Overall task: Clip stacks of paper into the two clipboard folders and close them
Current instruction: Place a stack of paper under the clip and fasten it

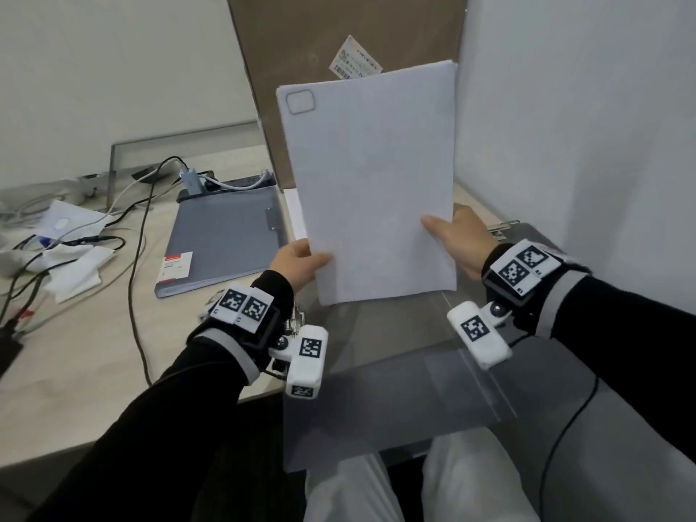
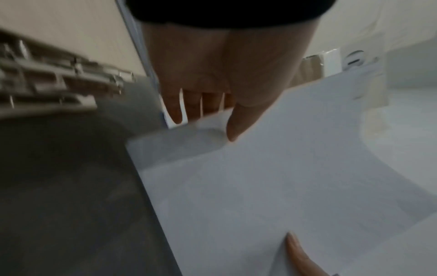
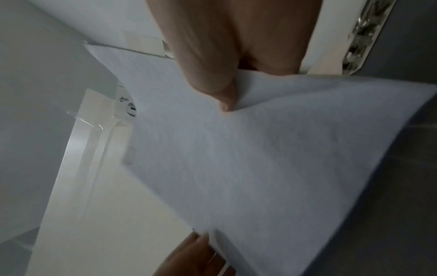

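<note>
A white stack of paper (image 1: 371, 182) is held upright in the air above an open grey clipboard folder (image 1: 395, 371) at the table's front edge. My left hand (image 1: 297, 263) pinches the stack's lower left edge, thumb on the front. My right hand (image 1: 457, 239) grips its lower right edge the same way. The left wrist view shows the thumb on the stack of paper (image 2: 272, 177) with fingers behind it, and the folder's metal clip (image 2: 59, 78) off to the left. In the right wrist view the thumb presses the stack of paper (image 3: 260, 158). A second grey clipboard folder (image 1: 222, 239) lies closed on the table to the left.
Black and white cables (image 1: 135, 235) and crumpled white papers (image 1: 75, 265) crowd the table's left side, with a power strip (image 1: 233, 184) behind the closed folder. A brown cardboard panel (image 1: 339, 32) stands behind the stack. A white wall (image 1: 583, 126) closes off the right.
</note>
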`<state>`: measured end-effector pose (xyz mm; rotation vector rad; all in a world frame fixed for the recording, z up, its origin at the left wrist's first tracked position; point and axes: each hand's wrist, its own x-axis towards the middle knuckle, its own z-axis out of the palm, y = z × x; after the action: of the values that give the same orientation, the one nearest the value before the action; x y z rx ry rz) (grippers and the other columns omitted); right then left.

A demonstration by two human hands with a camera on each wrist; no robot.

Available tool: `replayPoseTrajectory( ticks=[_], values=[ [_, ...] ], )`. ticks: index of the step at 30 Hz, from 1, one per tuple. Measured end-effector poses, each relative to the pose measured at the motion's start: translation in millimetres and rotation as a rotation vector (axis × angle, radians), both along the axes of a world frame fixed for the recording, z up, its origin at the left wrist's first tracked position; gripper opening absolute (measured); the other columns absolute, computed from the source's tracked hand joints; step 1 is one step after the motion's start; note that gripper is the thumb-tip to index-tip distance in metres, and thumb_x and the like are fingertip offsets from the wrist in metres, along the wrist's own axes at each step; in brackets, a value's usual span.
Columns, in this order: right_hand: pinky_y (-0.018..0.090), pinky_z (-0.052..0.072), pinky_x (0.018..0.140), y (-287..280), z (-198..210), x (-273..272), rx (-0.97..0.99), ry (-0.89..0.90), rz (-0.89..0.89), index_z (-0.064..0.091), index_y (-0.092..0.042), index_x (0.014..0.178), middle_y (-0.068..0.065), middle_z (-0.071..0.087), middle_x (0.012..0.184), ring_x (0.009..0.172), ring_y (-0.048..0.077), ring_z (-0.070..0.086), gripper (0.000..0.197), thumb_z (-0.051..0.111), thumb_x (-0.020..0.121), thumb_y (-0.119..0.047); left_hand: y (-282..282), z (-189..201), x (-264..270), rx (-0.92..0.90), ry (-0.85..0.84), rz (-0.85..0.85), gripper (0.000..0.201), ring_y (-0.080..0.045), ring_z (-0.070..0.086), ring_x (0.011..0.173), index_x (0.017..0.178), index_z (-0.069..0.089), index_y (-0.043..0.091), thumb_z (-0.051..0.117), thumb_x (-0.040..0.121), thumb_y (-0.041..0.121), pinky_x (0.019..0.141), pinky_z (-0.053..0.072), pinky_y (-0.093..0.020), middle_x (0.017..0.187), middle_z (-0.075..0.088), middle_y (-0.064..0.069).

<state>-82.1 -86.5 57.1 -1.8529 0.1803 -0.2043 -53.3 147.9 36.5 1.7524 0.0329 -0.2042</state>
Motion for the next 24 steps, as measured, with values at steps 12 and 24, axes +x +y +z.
replayPoseTrajectory(
  ticks=[12, 24],
  values=[
    [0.038, 0.044, 0.095, -14, -38, -33, -0.07, 0.586, 0.132, 0.051, 0.002, 0.128, 0.014, 0.06, 0.125, 0.109, 0.031, 0.058, 0.035, 0.052, 0.095, -0.008, 60, -41, -12, 0.398, 0.101, -0.005, 0.04, -0.019, 0.05, 0.1, 0.13, 0.054, 0.009, 0.049, 0.091, 0.002, 0.078, 0.044, -0.028, 0.133, 0.056, -0.013],
    [0.049, 0.043, 0.103, -2, -76, -25, -0.222, 0.713, 0.141, 0.045, -0.003, 0.132, 0.017, 0.053, 0.131, 0.118, 0.037, 0.052, 0.058, 0.063, 0.082, -0.027, 62, -44, -16, 0.36, 0.141, -0.027, 0.049, -0.03, 0.05, 0.126, 0.135, 0.048, 0.01, 0.057, 0.088, 0.003, 0.099, 0.041, -0.034, 0.139, 0.051, -0.012]
  ],
)
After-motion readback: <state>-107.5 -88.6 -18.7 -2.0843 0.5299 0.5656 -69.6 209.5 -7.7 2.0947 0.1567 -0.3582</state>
